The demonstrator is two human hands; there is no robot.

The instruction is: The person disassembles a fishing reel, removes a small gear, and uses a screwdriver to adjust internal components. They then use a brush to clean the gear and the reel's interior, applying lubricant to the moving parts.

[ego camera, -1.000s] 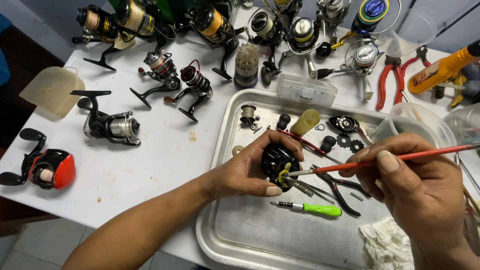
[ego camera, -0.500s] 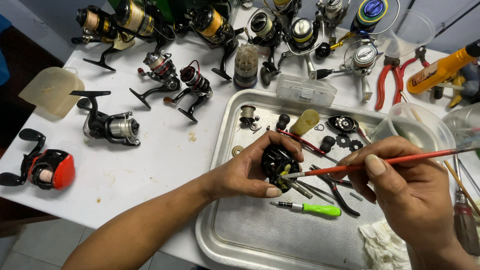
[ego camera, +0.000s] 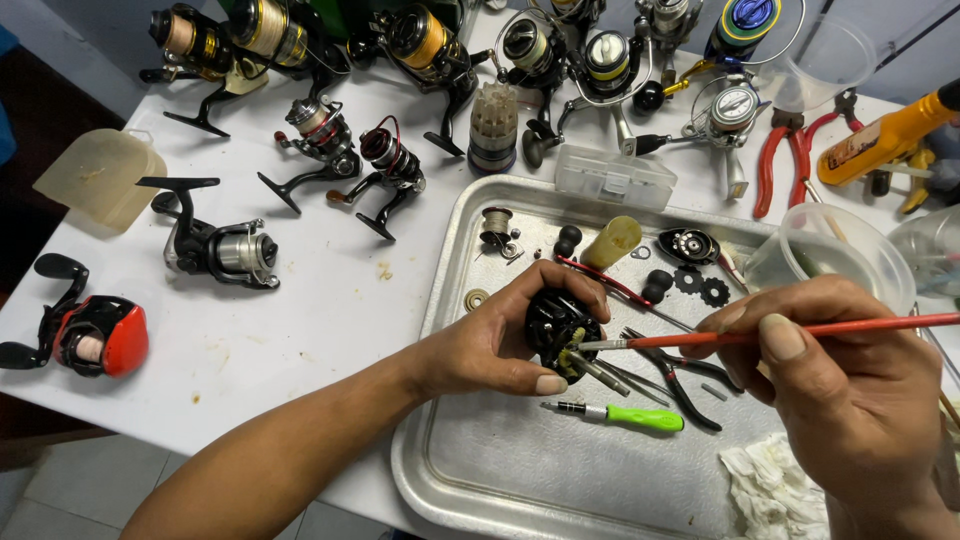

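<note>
The left hand (ego camera: 505, 340) has its fingers wrapped round a black reel body (ego camera: 560, 325) over the metal tray (ego camera: 470, 470). The right hand (ego camera: 850, 400) pinches a red brush (ego camera: 800, 331) lying level, tip pointing left onto the reel body.

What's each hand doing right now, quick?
Left hand: closed around a black reel body over the metal tray.
Right hand: closed on a red-handled brush, bristles at the reel body.
</note>
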